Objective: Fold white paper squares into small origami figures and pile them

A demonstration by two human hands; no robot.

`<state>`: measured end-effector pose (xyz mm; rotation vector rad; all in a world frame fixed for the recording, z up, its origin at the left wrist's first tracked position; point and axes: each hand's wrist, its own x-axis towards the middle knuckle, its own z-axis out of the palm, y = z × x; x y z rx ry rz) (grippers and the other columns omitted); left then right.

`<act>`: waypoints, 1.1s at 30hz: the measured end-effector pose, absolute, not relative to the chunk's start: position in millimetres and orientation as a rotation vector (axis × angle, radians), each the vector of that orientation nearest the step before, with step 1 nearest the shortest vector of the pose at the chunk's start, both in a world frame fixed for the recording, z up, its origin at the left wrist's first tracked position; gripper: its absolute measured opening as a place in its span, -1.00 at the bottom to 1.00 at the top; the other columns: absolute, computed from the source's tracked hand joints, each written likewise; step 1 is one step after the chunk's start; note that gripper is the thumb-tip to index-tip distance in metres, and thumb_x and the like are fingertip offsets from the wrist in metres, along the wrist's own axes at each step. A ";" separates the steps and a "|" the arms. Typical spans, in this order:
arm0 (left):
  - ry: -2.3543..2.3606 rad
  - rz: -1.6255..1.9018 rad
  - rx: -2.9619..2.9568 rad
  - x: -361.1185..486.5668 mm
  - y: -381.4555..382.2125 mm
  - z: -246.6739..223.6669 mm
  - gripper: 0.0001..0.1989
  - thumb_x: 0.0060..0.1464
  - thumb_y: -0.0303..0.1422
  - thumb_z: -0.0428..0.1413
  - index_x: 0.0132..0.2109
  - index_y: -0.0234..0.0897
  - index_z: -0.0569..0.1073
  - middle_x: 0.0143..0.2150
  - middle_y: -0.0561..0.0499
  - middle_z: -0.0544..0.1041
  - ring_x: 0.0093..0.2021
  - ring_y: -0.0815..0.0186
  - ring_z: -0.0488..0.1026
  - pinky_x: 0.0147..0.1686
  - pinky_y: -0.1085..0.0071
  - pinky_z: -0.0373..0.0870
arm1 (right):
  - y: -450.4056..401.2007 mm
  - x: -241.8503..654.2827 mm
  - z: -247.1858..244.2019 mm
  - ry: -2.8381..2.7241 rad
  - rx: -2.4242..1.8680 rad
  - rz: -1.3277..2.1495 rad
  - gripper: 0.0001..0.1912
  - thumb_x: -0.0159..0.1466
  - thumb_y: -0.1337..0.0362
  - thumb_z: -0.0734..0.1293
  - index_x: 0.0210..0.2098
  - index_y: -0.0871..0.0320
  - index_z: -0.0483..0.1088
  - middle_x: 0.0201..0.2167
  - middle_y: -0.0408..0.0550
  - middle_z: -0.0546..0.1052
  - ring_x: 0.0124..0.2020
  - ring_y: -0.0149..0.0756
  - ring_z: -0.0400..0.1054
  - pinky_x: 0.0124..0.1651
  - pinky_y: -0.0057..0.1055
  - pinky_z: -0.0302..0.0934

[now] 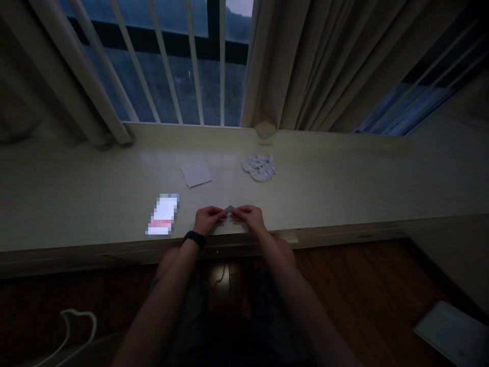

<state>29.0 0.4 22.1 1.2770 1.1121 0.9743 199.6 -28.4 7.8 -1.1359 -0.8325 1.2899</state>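
Observation:
Between my hands, near the front edge of the pale ledge, is a small folded piece of paper. My left hand, with a black band on the wrist, pinches its left side. The right side is pinched by the fingers of my right hand. Beyond them to the left lies a stack of white square sheets. A pile of folded white paper pieces rests farther back, slightly right of my hands.
A blurred, lit phone-like rectangle lies left of my hands. Curtains and a barred window stand behind the ledge. A white cable is at lower left, and a pale flat object at lower right.

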 end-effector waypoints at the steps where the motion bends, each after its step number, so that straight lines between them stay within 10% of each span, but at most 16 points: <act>1: 1.120 0.972 1.279 28.9 0.6 22.4 -0.57 -0.31 -0.11 0.32 -0.36 -0.40 0.54 -0.42 -0.11 0.58 -0.41 0.24 0.51 -0.37 0.32 0.48 | -28.7 199.5 7.9 -0.838 -1.139 1.280 -0.64 -0.13 0.10 0.51 -0.48 0.25 0.47 -0.51 -0.05 0.55 -0.42 -0.25 0.48 -0.26 -0.32 0.40; 33: 1.134 0.931 1.236 28.6 -3.0 29.5 -0.65 -0.29 -0.20 0.34 -0.39 -0.39 0.51 -0.49 -0.05 0.56 -0.49 0.29 0.50 -0.41 0.36 0.47 | -32.3 201.1 8.4 -0.946 -1.168 1.228 -0.69 -0.12 0.10 0.50 -0.53 0.21 0.46 -0.55 -0.06 0.55 -0.47 -0.26 0.46 -0.30 -0.33 0.36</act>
